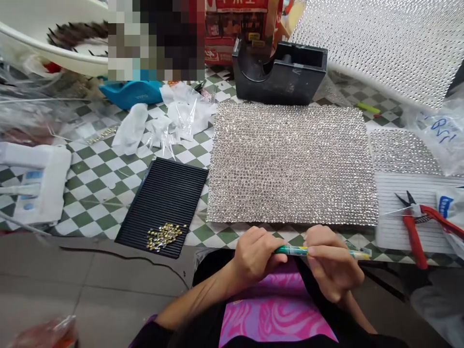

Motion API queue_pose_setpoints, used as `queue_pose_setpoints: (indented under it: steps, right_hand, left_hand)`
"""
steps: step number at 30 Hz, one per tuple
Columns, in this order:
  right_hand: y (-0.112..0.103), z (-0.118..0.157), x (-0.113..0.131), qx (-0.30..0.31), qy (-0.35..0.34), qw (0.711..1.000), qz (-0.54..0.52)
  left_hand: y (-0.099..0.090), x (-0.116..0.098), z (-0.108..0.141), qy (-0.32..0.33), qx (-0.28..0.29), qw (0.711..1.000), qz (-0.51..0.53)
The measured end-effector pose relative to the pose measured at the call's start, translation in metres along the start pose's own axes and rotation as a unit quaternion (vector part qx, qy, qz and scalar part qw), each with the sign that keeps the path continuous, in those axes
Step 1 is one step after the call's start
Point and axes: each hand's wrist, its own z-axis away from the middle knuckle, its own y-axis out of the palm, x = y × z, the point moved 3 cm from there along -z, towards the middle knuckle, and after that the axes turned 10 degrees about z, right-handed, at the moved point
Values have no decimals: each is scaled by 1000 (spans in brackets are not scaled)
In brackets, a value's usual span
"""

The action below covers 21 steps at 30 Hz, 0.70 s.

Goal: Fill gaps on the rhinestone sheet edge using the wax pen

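Your left grip [253, 253] is closed round the green end of the pen-shaped tool [295, 250]; your right grip [335, 263] pinches its barrel, by the near edge of the surface [101, 193]. If you tug unevenly, it could slip and drop. The black ridged tray [170, 188] seems to overhang that edge, so a knock from your left arm [203, 295] might spill its gold-toned beads [163, 237]. You'll find large characters on the red packet [219, 34], partly cut off; the plastic bag's [447, 140] blue handwriting isn't legible.
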Motion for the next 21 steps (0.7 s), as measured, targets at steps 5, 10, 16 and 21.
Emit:
queue_pose_setpoints:
  steps: [5, 10, 16, 21]
  right_hand:
    - [0, -8, -2, -14, 21, 1000, -10]
    - [-2, -16, -4, -9, 7, 1000, -29]
    - [-4, -19, -6, -17, 0, 1000, -5]
    - [-4, -16, -8, -14, 17, 1000, -6]
  left_hand:
    - [0, 3, -7, 15, -6, 1000, 23]
    - [0, 7, -17, 4, 9, 998, 57]
    - [1, 9, -25, -36, 27, 991, 123]
    - [-2, 6, -23, -5, 20, 998, 64]
